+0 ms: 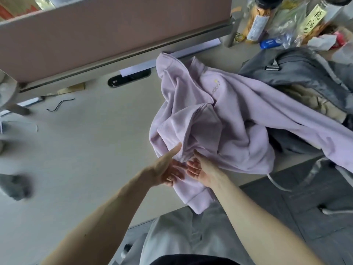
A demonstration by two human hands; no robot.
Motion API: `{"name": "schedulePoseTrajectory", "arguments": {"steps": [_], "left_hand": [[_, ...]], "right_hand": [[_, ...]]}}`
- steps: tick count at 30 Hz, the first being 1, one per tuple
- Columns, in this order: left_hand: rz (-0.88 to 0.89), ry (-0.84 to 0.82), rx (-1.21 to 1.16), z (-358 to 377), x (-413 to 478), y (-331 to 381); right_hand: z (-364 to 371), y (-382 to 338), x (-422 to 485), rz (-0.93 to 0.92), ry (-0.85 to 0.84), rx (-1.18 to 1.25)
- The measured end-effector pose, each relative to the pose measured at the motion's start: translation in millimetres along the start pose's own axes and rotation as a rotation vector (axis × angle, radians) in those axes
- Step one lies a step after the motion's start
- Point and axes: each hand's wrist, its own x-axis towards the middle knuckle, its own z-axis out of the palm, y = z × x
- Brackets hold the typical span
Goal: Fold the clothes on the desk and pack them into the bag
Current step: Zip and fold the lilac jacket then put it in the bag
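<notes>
- The lilac jacket (219,115) is seen crumpled on the right part of the desk (86,140). Its zip is partly open, its hem is draped over the near edge, and one sleeve is trailed to the right across the grey bag (298,67).
- A slide off the desk is judged the main risk. Much cloth is already hung past the near edge, so a pull toward the body could carry the rest over.
- A second risk is judged to lie in the sleeve. If the jacket is dragged left to be spread flat, the bag beneath could be tugged along or its mouth kept covered.
- An uneven fold is also to be expected unless the bunched layers are first smoothed out.
- The left hand (168,171) is held palm up at the near fold of the jacket. Its thumb (174,151) is laid straight against the cloth and its fingers are loosely spread, not curled round anything.
- The right hand (201,172) is set just beside it, palm turned left, with its fingers (191,165) parted and touching the same fold. No firm pinch is shown.
- A beige garment (309,100) is seen inside the bag, and a white cord (277,183) is hung below the near right edge.
- Bottles (257,22) are stood at the far right, where they could be knocked by a swung sleeve.
</notes>
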Motion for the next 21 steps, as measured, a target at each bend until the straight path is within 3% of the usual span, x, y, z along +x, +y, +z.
{"name": "schedulePoseTrajectory", "arguments": {"steps": [3,7,15,21], "left_hand": [[0.236,0.075,-0.318,7.7,0.9,5.5],[0.423,0.125,-0.509,7.9,-7.1,7.2],[0.580,0.107,-0.603,-15.3,1.4,-1.0],[0.640,0.046,-0.490,-17.3,24.7,8.4]], "right_hand": [[-1.4,1.1,3.2,0.068,0.012,0.085],[12.9,4.7,12.3,0.030,0.007,0.256],[39.7,12.2,19.5,-0.134,-0.029,0.284],[1.3,11.4,1.9,-0.383,-0.287,0.268]]}}
